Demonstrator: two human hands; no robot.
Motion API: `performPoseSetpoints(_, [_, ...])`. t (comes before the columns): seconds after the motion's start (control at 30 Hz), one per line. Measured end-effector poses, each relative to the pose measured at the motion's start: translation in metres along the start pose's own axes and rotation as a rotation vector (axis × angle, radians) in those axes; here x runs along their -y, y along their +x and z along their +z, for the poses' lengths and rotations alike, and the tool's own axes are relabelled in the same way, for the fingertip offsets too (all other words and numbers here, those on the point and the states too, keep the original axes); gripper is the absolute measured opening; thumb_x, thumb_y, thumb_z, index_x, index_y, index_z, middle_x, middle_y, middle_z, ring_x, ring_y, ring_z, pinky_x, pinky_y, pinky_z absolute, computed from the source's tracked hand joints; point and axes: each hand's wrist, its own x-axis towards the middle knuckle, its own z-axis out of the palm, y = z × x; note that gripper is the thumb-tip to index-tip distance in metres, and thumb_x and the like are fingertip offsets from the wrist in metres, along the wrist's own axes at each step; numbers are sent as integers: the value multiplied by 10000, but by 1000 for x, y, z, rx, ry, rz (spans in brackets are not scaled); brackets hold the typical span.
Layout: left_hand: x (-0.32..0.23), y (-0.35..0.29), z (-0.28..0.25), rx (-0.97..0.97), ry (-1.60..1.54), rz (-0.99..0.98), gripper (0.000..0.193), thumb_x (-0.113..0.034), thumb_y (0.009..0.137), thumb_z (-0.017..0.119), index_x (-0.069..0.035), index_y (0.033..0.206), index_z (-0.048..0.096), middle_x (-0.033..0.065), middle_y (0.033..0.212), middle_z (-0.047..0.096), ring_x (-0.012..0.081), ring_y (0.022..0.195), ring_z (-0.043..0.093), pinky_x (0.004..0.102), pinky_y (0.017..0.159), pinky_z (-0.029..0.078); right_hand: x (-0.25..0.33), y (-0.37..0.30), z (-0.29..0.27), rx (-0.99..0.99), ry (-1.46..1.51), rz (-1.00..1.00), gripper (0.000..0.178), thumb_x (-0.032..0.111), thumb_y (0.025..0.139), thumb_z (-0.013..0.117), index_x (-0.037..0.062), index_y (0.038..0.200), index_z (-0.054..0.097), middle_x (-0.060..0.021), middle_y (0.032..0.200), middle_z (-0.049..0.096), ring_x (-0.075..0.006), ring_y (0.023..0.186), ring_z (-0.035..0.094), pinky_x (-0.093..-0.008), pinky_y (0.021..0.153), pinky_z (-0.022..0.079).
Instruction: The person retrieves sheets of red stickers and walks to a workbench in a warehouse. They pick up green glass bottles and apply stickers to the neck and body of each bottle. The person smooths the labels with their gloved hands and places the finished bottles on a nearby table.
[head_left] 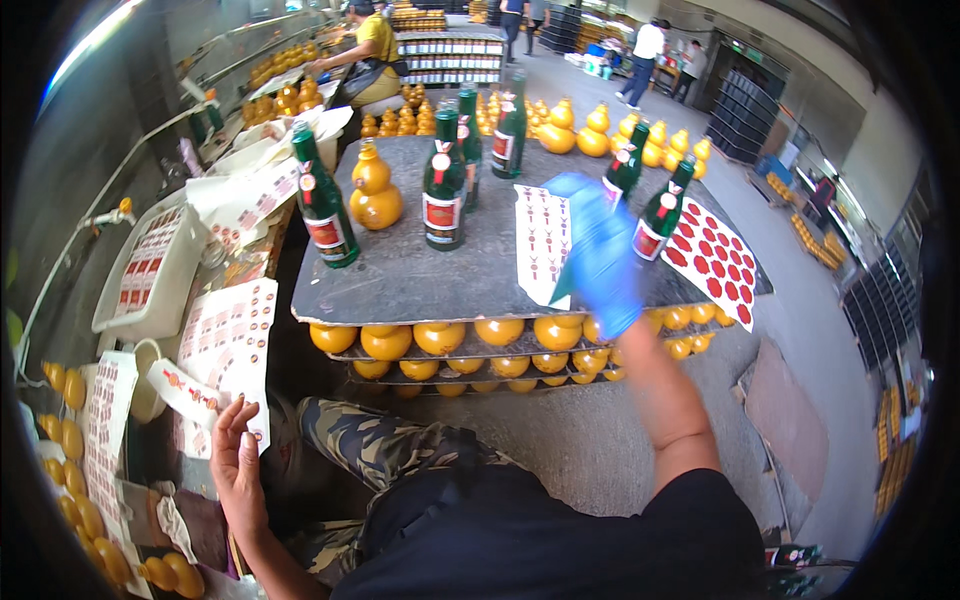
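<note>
My left hand (240,465) is bare, its fingers apart and slightly curled. Its fingertips meet the end of a curved white strip with red printed motifs (187,392), which rises beside a white cup (149,392). My right hand (602,255), in a blue glove, is smeared by motion over the dark tabletop (390,285). A flat dark-green piece (564,284) shows at the glove's left edge; whether I grip it cannot be made out. Beneath lies a white sheet of small printed stickers (541,240). Two labelled green bottles (662,212) stand right of the glove.
More green bottles (444,190) and a yellow gourd-shaped bottle (375,190) stand on the table. A red-spotted sticker sheet (712,255) overhangs its right side. Yellow gourds fill the shelves below. At left are a white basket (155,270) and printed sheets (232,330). A person (372,55) sits beyond.
</note>
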Motion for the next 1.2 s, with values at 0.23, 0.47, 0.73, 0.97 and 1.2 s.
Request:
performPoseSetpoints(0.23, [0, -61, -30, 84, 99, -139, 458, -230, 882, 598, -47, 1283, 473, 112, 1212, 576, 199, 1115, 542, 335, 953, 412, 112, -121, 213, 758, 604, 47, 149, 66, 852, 607, 20, 980, 667, -88, 858, 677, -151, 727, 630, -263, 677, 500])
performPoseSetpoints(0.47, [13, -316, 4, -1036, 192, -255, 410, -245, 873, 606, -20, 1204, 516, 142, 1100, 612, 238, 1043, 587, 341, 895, 455, 185, -264, 286, 1624, 1069, -73, 198, 97, 929, 489, -29, 979, 633, -55, 900, 642, -111, 774, 546, -229, 712, 427])
performPoseSetpoints(0.73, [-46, -512, 179, -2701, 889, -180, 150, -124, 932, 532, -21, 1014, 603, 29, 884, 641, 75, 812, 588, 215, 743, 463, 342, -305, 230, 1819, 1593, -1055, 137, 50, 833, 565, 3, 926, 656, -119, 882, 679, -238, 771, 642, -302, 725, 492])
performPoseSetpoints(0.97, [-97, -655, 308, -3122, 2058, -530, 278, -21, 813, 567, -26, 1090, 549, 97, 1023, 576, 220, 980, 535, 348, 882, 407, 350, -340, 233, 1929, 1587, -1122, 100, 52, 834, 580, 21, 881, 662, -105, 856, 687, -222, 738, 654, -292, 688, 496])
performPoseSetpoints(1.2, [-154, -708, 416, -3158, 2300, -1683, 663, -408, 818, 639, -76, 1328, 377, 207, 1272, 427, 356, 1205, 399, 498, 947, 357, 356, -361, 241, 1886, 1621, -1244, 106, 57, 836, 583, 11, 896, 657, -117, 853, 682, -246, 732, 649, -312, 683, 496])
